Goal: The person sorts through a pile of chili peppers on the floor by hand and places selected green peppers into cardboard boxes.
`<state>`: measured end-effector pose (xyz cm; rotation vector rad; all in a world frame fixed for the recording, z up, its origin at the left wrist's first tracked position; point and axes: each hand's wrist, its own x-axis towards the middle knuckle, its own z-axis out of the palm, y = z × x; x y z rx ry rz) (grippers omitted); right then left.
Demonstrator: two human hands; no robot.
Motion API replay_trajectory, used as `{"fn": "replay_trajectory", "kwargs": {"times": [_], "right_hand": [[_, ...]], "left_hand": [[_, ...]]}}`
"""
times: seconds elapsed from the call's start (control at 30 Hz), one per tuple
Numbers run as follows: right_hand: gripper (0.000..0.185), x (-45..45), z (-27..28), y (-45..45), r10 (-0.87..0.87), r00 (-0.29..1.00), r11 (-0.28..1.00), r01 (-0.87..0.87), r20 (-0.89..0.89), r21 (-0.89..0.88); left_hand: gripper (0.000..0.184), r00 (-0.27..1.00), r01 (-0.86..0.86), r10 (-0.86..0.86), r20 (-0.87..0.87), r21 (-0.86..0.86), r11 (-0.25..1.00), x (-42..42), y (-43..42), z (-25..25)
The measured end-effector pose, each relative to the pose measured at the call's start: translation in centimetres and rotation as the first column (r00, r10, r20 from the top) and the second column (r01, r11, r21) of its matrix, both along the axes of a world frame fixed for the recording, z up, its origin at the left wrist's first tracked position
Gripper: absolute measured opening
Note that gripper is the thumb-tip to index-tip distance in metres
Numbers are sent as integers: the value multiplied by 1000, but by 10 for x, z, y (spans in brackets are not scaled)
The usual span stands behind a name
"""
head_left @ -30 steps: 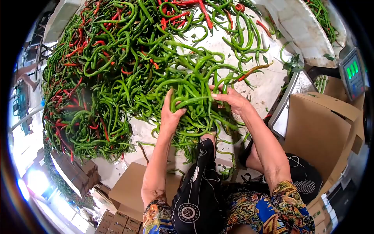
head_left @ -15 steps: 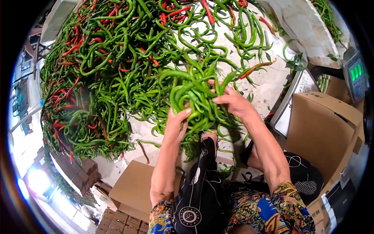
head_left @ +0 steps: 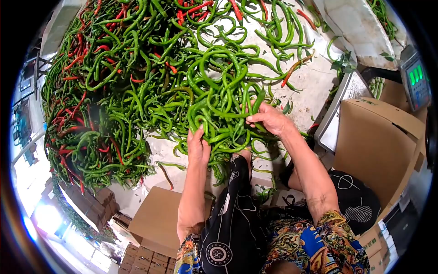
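A loose, tangled bunch of long green chili peppers lies between my two hands, above my lap. My left hand grips its near left side, the thumb pressed over the curled peppers. On the right side, my right hand pinches some of them between thumb and fingers; its other fingertips are hidden behind the peppers. Just beyond spreads a big heap of green chili peppers mixed with red ones. A partly red pepper rests to the right of the bunch.
An open cardboard box stands at right beside a metal scale platform and a lit green digital display. Another cardboard box is at my left. Stacked cartons sit at lower left. Scattered peppers lie on the white sheet.
The bunch has spread wider, its far peppers now reaching farther from me. My left hand has moved slightly left and toward me, and the hands are farther apart.
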<state>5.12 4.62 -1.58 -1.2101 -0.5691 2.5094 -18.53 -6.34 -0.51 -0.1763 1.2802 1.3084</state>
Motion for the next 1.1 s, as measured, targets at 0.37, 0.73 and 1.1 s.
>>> {"fn": "replay_trajectory", "kwargs": {"times": [0.37,0.73,1.1], "right_hand": [[72,-23,22,-5,-179,970,977,155,165,148],[53,-35,58,-14,-102,869,666,-301,484,682],[62,-46,227,-48,-292,824,88,-482,485,872]], "left_hand": [[53,930,332,-318,-184,49,942,17,36,26],[105,861,470,-399,-316,193,861,68,59,69],[67,927,373,-332,-172,357,856,36,83,185]]}}
